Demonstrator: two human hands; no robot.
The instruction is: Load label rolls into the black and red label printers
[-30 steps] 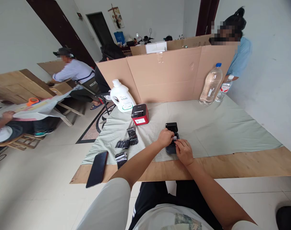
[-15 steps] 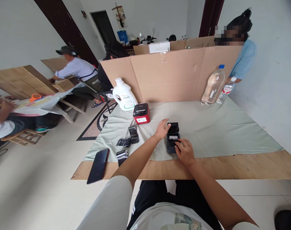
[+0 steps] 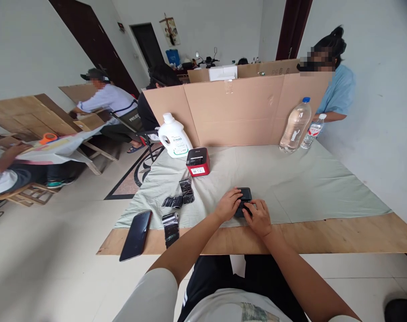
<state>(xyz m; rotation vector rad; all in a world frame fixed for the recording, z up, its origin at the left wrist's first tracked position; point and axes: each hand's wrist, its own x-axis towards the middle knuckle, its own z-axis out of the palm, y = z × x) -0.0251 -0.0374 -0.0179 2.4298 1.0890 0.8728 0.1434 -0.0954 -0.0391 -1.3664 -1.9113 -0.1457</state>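
A small black printer (image 3: 244,193) lies on the green-grey cloth in front of me, its lid down over the body or nearly so. My left hand (image 3: 227,203) holds it from the left, fingertips over the lid. From the right, my right hand (image 3: 259,218) grips its near part, fingers bent against the top. Between them they hide much of the body, so I cannot tell whether the lid is fully latched. A red and black box-shaped printer (image 3: 198,162) stands farther back to the left. Black printed strips (image 3: 186,191) and a partly unrolled black roll (image 3: 171,226) lie left of my arm.
A dark phone (image 3: 135,235) lies at the table's left front edge. A white detergent jug (image 3: 175,136) and two water bottles, one large (image 3: 295,125) and one small (image 3: 313,131), stand before a cardboard screen (image 3: 237,112). Other people sit beyond and to the left.
The printer's raised lid has swung down, covering the white roll that showed inside. My left hand has come nearer me, onto the lid. My right hand stays at the printer's right side.
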